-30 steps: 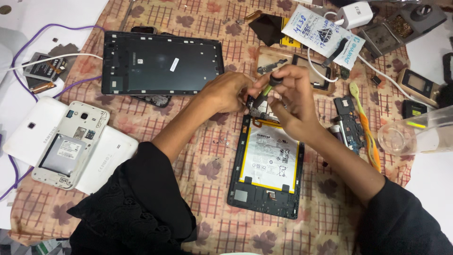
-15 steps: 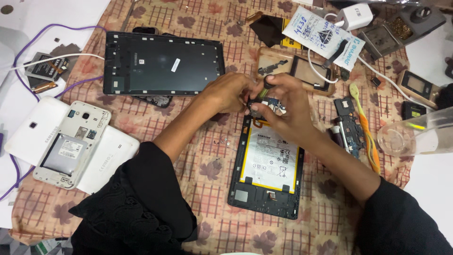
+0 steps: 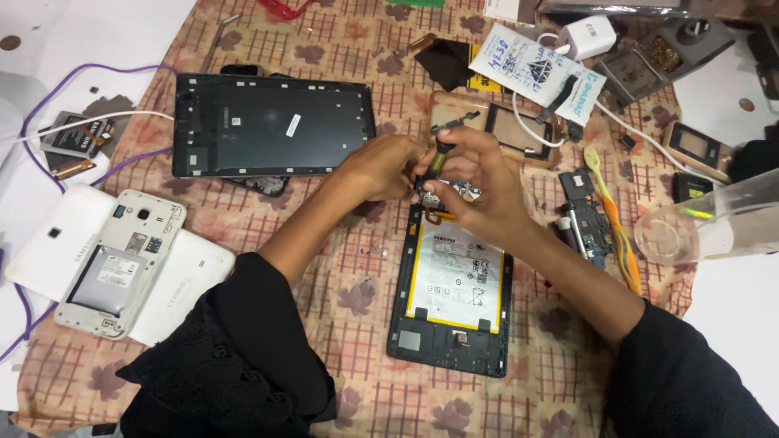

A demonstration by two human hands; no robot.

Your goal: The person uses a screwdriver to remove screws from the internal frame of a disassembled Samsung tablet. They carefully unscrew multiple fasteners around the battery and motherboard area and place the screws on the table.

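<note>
1. Patterned brown cloth covers the bench, crowded with parts, and at centre frame lies the opened tablet, back off, its pale battery exposed and running toward the lower middle.
2. At the tablet's top edge the right hand pinches a small screwdriver with a dark and yellow-green grip, tip down among the board parts. If that tip skids, I judge it could gouge the battery just below.
3. Beside it, the left hand has its fingers pressed together against the same top corner; whether they pinch a loose piece I cannot tell, the right hand covers it. Let that steadying pressure slip and the frame may shift under the tool.
4. Any tiny screw freed here could vanish into the busy cloth pattern; that looks a real risk.
5. Moving outward: a black back cover lies at upper left of centre, touching nothing in play.
6. At right, an orange-and-yellow toothbrush and a dark component sit just beside the right forearm; a sweep of the sleeve could knock them.
7. Far right, a clear plastic cup lies on its side, near enough to roll if bumped.
8. At left, a white phone with its back off rests on a white tablet, well apart.
</note>
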